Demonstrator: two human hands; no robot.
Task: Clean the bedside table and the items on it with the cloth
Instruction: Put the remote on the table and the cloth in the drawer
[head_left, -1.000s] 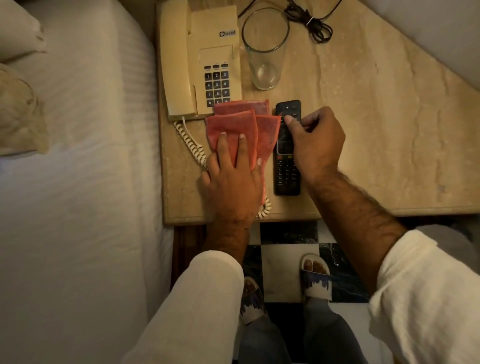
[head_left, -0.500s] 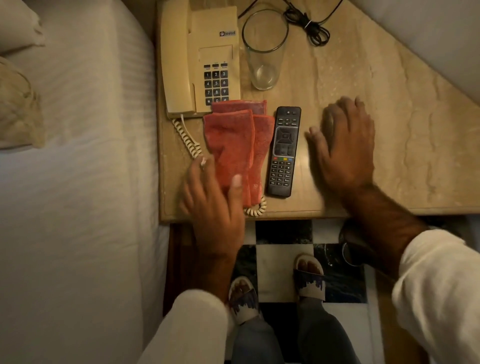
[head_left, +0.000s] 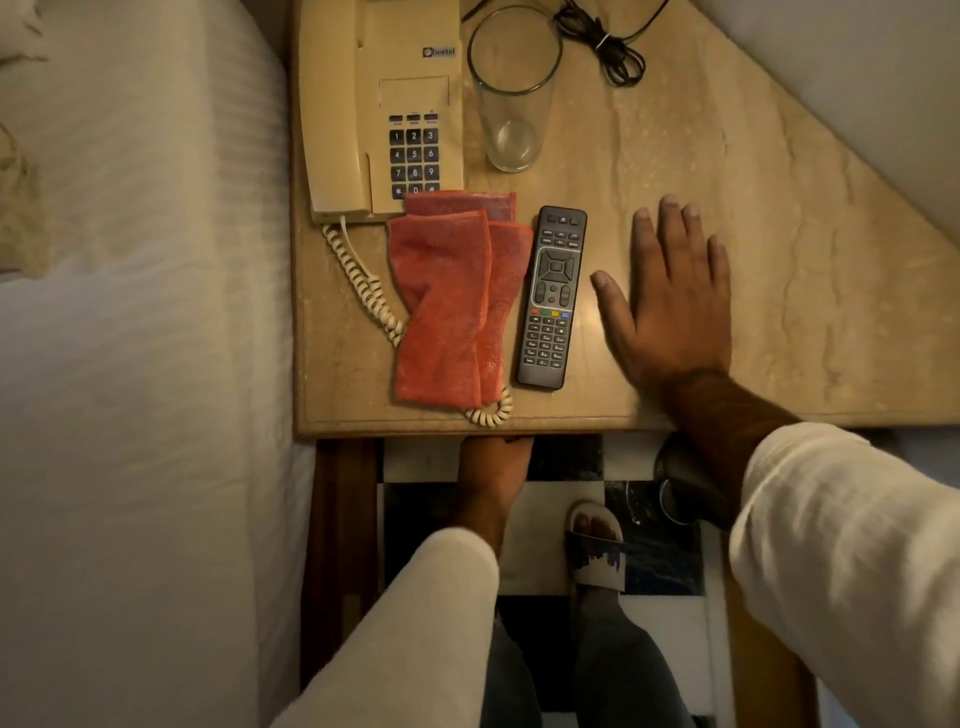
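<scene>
**Q:** Resting where is the folded red terry cloth (head_left: 448, 306)?

**A:** On the beige marble-topped bedside table (head_left: 753, 249), between the coiled cream cord (head_left: 363, 280) and the black button-covered remote control (head_left: 552, 297). Its far edge touches the cream push-button telephone (head_left: 384, 109); neither hand touches it.

**Q:** State of the hands?

**A:** Right hand (head_left: 670, 306): flat on the tabletop just right of the remote, palm down, fingers spread, gripping nothing. Left hand (head_left: 493, 467): below the table's near edge, fingers hidden under the top; whether it grips anything cannot be told.

**Q:** Other items?

**A:** An empty clear drinking glass (head_left: 511, 93) stands upright right of the telephone; a bundled black cable (head_left: 608, 41) lies beyond it. A white-sheeted bed (head_left: 130, 364) adjoins the table's left side.
</scene>
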